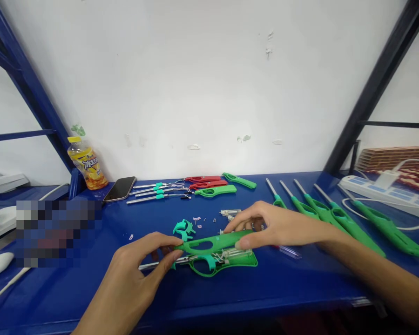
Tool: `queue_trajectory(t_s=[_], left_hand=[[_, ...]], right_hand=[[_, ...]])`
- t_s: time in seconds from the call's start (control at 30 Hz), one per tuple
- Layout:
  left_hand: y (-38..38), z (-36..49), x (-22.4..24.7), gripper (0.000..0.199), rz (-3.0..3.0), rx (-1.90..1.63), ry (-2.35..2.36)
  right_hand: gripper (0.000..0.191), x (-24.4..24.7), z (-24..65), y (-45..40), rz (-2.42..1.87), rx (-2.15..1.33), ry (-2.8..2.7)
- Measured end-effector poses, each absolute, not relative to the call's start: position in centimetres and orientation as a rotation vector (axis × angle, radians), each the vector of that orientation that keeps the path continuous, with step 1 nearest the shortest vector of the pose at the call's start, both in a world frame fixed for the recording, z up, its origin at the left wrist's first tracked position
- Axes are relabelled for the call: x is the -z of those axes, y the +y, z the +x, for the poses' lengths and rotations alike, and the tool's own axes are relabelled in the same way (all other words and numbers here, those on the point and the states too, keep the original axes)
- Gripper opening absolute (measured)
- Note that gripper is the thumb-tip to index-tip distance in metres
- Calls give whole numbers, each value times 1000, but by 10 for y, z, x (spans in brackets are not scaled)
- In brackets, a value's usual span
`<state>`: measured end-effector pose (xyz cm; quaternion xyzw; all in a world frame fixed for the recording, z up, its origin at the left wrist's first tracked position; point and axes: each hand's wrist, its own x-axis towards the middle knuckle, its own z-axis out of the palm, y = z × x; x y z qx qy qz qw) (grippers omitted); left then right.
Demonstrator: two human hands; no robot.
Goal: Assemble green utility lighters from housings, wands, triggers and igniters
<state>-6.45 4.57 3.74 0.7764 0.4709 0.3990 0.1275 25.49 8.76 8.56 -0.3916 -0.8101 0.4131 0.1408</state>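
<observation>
Between my two hands is a green lighter shell half point(219, 243). My left hand point(150, 260) pinches its narrow front end, and my right hand point(256, 225) grips its wide rear end. Just below it lies the other green shell half point(226, 269), fitted with a clear fuel tank point(237, 253), a teal trigger point(209, 263) and a metal tube point(148, 266) that sticks out to the left, partly behind my left fingers. Behind the held shell sit several loose teal triggers point(184, 229). Clear tanks point(230, 212) lie past my right fingertips.
Assembled green lighters point(356, 228) lie in a row at the right. Metal tubes with wires point(157, 190), red shells point(207, 184) and a phone point(120, 189) are along the wall. A drink bottle point(88, 163) stands back left; a power strip point(387, 193) is far right. A screwdriver point(289, 252) lies nearby.
</observation>
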Motion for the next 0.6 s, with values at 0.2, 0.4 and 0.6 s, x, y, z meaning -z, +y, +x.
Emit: queue_trajectory(t_s=[0.2, 0.4, 0.6], left_hand=[[45, -66, -27, 18, 2412, -1020, 1284], [46, -65, -14, 20, 2377, -827, 1349], [52, -64, -6, 23, 2363, -809, 1366]], right_hand=[[46, -85, 248, 76, -1166, -653, -2570], [38, -77, 243, 77, -1151, -655, -2661], [36, -70, 240, 77, -1161, -561, -2711]])
